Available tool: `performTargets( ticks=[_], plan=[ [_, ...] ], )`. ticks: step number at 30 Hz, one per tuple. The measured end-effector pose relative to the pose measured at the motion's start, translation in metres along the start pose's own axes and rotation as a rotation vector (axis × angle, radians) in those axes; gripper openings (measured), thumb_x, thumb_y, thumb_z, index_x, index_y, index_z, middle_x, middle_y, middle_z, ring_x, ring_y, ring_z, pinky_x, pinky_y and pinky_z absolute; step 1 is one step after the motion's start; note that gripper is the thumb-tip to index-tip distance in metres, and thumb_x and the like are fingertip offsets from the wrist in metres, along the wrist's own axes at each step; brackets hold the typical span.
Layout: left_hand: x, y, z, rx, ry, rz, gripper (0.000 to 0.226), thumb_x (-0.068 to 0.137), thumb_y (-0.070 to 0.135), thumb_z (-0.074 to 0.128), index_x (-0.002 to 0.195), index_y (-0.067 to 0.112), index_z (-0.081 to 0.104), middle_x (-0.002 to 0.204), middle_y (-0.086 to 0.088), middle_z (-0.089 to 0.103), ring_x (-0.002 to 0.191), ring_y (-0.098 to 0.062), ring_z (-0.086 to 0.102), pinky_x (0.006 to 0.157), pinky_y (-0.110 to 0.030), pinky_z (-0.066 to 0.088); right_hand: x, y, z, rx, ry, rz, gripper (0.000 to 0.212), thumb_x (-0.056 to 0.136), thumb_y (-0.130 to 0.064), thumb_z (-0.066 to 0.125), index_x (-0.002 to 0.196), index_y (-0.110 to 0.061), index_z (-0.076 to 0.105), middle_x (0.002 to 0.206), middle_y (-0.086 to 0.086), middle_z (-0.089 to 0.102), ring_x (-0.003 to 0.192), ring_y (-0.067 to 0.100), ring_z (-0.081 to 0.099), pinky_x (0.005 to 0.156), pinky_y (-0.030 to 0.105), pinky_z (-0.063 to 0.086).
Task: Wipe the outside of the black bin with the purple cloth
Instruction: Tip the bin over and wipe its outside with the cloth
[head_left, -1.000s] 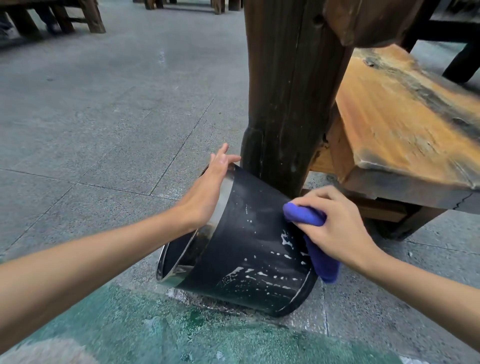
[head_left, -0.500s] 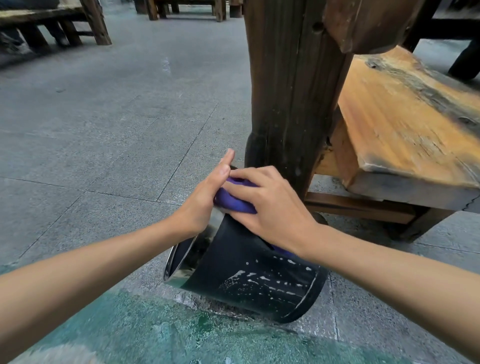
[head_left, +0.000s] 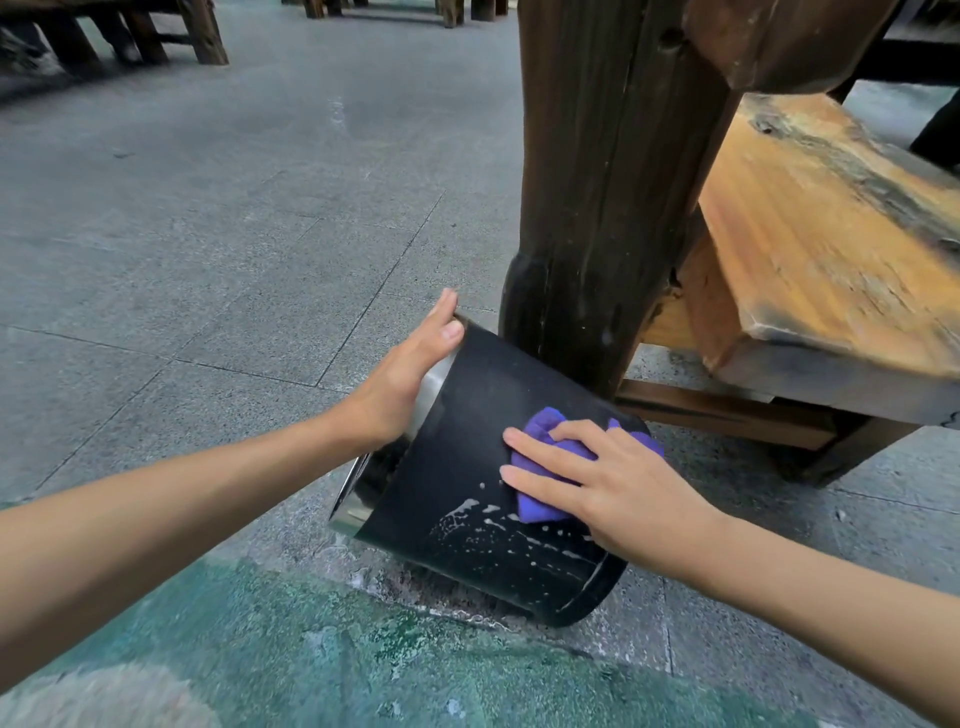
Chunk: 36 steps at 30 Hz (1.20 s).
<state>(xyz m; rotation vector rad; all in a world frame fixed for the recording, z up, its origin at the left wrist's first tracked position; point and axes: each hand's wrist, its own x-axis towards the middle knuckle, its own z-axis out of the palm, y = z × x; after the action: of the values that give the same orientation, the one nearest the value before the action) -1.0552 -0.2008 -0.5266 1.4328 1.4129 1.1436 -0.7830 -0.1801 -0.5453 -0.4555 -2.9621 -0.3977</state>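
Observation:
The black bin (head_left: 467, 431) lies tilted on its side on the stone floor, its metal-rimmed mouth facing left and its base low at the right. White splash marks speckle its lower side. My left hand (head_left: 405, 374) rests flat with straight fingers over the rim at the mouth. My right hand (head_left: 597, 478) presses the bunched purple cloth (head_left: 540, 452) onto the bin's upper side with fingers spread flat. Most of the cloth is hidden under that hand.
A thick dark wooden post (head_left: 602, 182) stands right behind the bin, touching or nearly touching it. An orange-brown wooden bench (head_left: 821, 234) juts out at the right. Grey paving (head_left: 208, 234) stretches left and back. Green-stained ground (head_left: 311, 649) lies in front. More wooden furniture (head_left: 130, 31) stands far back.
My right hand slid the cloth from the bin's rim, beside my left hand, down toward the base. The left hand stayed on the rim.

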Motion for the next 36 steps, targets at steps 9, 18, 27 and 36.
performTargets(
  ticks=[9,18,27,36],
  plan=[
    [-0.006,0.005,0.015,0.124,-0.019,0.011,0.094,0.086,0.065,0.049,0.162,0.031,0.006,0.169,0.021,0.001,0.153,0.007,0.003,0.124,-0.026,0.006,-0.075,0.019,0.021,0.053,-0.166,0.219,0.085,0.05,-0.004,0.083,0.13,-0.027,0.067,0.147,0.001,0.057,0.1,0.028,0.068,0.072,0.04,0.062],
    [-0.011,-0.006,0.013,0.425,0.025,0.112,0.058,0.108,0.046,0.032,0.161,0.037,0.01,0.163,0.032,0.009,0.132,0.035,0.014,0.108,-0.002,0.012,-0.05,0.035,0.005,0.565,0.234,0.604,0.066,0.076,0.003,0.062,0.135,-0.025,0.061,0.14,-0.006,0.06,0.131,0.013,0.055,0.113,0.035,0.041],
    [-0.015,0.001,0.029,0.268,0.019,0.15,0.07,0.101,0.06,0.021,0.162,0.026,0.017,0.166,0.023,0.015,0.15,0.015,0.011,0.12,-0.007,0.008,0.068,0.015,-0.048,0.487,0.309,0.464,0.05,0.084,-0.011,0.059,0.128,-0.035,0.065,0.133,-0.018,0.064,0.115,0.02,0.057,0.096,0.04,0.049],
    [-0.014,0.004,0.028,0.096,-0.06,0.11,0.088,0.087,0.061,0.041,0.162,0.023,0.015,0.167,0.022,0.009,0.152,0.011,0.006,0.129,-0.029,0.005,0.004,0.001,-0.013,0.146,0.21,0.216,0.063,0.07,-0.004,0.076,0.131,-0.02,0.067,0.139,-0.006,0.064,0.098,0.03,0.063,0.071,0.036,0.061]
  ],
)
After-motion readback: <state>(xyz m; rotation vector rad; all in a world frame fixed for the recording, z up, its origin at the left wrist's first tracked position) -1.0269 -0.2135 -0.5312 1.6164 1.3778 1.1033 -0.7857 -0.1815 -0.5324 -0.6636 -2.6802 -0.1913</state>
